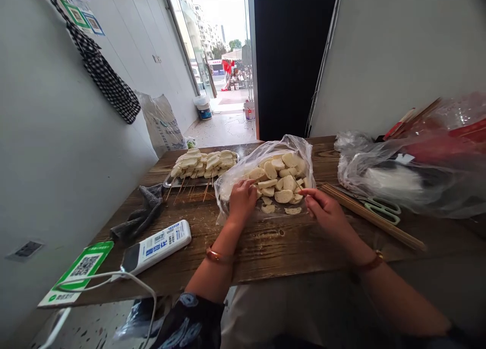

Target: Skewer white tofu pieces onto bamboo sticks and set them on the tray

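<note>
My right hand [322, 207] pinches a thin wooden skewer [296, 183], its tip pointing up and left over pale slices in an open plastic bag. These oval, whitish slices [284, 196] look like sliced steamed bun; I cannot be sure. At the bag's left side lies my left hand [243, 197], fingers stretched toward the slices and touching near the edge of the heap. What is under its fingertips is partly hidden. The clear plastic bag [304, 149] spreads around the heap. Behind and left, a metal tray [166, 181] bears stacked skewered slices [205, 162].
A bundle of skewers [379, 220] and scissors [383, 212] lie right of my right hand. Plastic bags [410, 177] crowd the right side. To the left are a grey cloth [142, 212], a white device [159, 245] with a cable, and a green QR card [78, 273].
</note>
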`<state>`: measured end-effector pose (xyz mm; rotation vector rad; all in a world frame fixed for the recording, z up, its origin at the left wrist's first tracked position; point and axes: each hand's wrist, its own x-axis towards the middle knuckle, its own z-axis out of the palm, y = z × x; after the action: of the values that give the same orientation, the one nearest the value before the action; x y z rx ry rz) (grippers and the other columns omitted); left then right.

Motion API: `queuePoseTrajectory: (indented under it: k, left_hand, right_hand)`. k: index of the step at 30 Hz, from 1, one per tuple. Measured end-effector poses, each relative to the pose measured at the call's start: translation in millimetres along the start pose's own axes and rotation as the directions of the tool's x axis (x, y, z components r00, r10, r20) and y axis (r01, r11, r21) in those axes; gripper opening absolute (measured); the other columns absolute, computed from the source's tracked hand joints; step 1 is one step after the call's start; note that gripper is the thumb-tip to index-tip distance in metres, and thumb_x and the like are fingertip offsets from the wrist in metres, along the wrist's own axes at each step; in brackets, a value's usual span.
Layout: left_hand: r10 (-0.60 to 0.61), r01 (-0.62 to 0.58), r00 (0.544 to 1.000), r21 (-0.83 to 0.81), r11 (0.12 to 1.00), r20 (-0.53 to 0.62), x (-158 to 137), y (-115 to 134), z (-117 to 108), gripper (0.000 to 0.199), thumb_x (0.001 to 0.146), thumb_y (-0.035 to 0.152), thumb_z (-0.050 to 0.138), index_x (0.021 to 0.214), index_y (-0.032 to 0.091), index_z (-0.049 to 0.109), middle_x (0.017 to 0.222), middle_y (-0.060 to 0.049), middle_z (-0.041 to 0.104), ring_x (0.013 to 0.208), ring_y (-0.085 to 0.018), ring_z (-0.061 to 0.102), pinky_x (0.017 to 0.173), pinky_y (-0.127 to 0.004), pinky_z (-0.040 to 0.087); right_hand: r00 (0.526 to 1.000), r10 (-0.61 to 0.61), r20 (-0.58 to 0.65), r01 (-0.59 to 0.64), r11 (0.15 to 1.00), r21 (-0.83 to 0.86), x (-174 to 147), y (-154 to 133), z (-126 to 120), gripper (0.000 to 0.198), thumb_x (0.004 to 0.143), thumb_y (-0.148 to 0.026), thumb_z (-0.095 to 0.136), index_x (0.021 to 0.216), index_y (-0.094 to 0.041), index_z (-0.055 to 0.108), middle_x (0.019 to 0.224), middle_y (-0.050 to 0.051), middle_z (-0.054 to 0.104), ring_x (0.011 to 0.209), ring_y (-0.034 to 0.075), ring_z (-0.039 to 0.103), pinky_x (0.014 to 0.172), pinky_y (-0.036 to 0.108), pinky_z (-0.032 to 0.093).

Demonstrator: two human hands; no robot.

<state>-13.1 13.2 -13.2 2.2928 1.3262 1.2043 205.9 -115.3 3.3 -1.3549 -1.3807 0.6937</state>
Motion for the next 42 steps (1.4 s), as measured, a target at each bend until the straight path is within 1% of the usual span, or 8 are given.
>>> queuePoseTrajectory:
  k: [6,11,20,25,28,33,38,42]
  left_hand:
    - [0.166,-0.174,0.984,0.138,0.975,0.068,-10,17,7,0.030,0.088,0.023,0.055,0.116,0.017,0.064,0.118,-0.010,0.067,0.110,-0.027,0.054,0.100,-0.042,0.042]
    - [0.208,-0.227,0.971,0.181,0.957,0.116,-14,27,12,0.028,0.089,0.024,0.056,0.115,0.020,0.065,0.118,-0.007,0.067,0.112,-0.025,0.054,0.101,-0.040,0.041]
    - [0.164,-0.201,0.978,0.377,0.904,0.127,-8,25,19,0.030,0.079,0.018,0.064,0.109,0.024,0.069,0.116,-0.008,0.063,0.112,-0.028,0.052,0.096,-0.043,0.042]
    - [0.104,-0.095,0.993,0.169,0.981,-0.050,-2,20,18,0.013,0.085,0.025,0.060,0.090,0.023,0.072,0.104,-0.007,0.065,0.101,-0.024,0.057,0.091,-0.040,0.044]
    - [-0.116,0.096,0.980,-0.132,0.987,-0.161,-1,15,11,0.017,0.083,0.035,0.063,0.089,0.019,0.069,0.093,-0.006,0.066,0.086,-0.020,0.061,0.075,-0.033,0.049]
    - [-0.467,0.377,0.884,-0.622,0.686,0.021,-4,14,1,0.039,0.079,0.049,0.066,0.098,0.017,0.058,0.063,0.000,0.064,0.056,-0.014,0.061,0.051,-0.024,0.043]
    - [-0.478,0.396,0.855,-0.850,0.348,0.203,-5,21,-4,0.042,0.073,0.040,0.075,0.098,0.021,0.049,0.089,-0.002,0.072,0.077,-0.018,0.072,0.069,-0.028,0.054]
    - [-0.425,0.418,0.857,-0.876,0.240,0.293,-3,25,-10,0.031,0.072,0.029,0.073,0.095,0.017,0.056,0.097,-0.007,0.073,0.090,-0.019,0.071,0.088,-0.033,0.052]
  right_hand:
    - [0.982,0.189,-0.026,-0.150,0.851,0.502,55,-4,25,0.024,0.077,-0.043,0.061,0.084,-0.021,0.053,0.057,-0.009,0.045,0.042,0.007,0.039,0.037,0.019,0.026]
    - [0.985,0.174,0.017,-0.147,0.774,0.616,87,2,27,0.023,0.072,-0.040,0.064,0.078,-0.020,0.054,0.057,-0.009,0.049,0.043,0.006,0.044,0.037,0.018,0.028]
    - [0.973,0.232,0.018,-0.180,0.704,0.687,86,18,17,0.020,0.069,-0.035,0.066,0.075,-0.019,0.057,0.057,-0.008,0.051,0.045,0.005,0.043,0.041,0.017,0.033]
    - [0.968,0.247,0.036,-0.198,0.674,0.711,85,9,13,0.020,0.068,-0.035,0.066,0.076,-0.019,0.057,0.056,-0.008,0.051,0.044,0.005,0.042,0.041,0.017,0.033]
    - [0.966,0.252,0.056,-0.216,0.673,0.707,85,8,14,0.019,0.067,-0.035,0.065,0.075,-0.019,0.056,0.055,-0.008,0.050,0.043,0.005,0.041,0.040,0.017,0.031]
    - [0.970,0.209,0.127,-0.239,0.695,0.678,80,5,18,0.019,0.069,-0.035,0.064,0.075,-0.019,0.056,0.054,-0.008,0.050,0.041,0.005,0.042,0.037,0.017,0.025]
    - [0.954,0.158,0.256,-0.283,0.764,0.580,70,-1,24,0.025,0.072,-0.034,0.060,0.090,-0.016,0.062,0.052,-0.009,0.048,0.041,0.005,0.038,0.037,0.017,0.024]
    - [0.936,0.077,0.343,-0.230,0.871,0.433,62,0,37,0.030,0.078,-0.030,0.054,0.103,-0.015,0.064,0.049,-0.009,0.046,0.040,0.007,0.037,0.040,0.020,0.029]
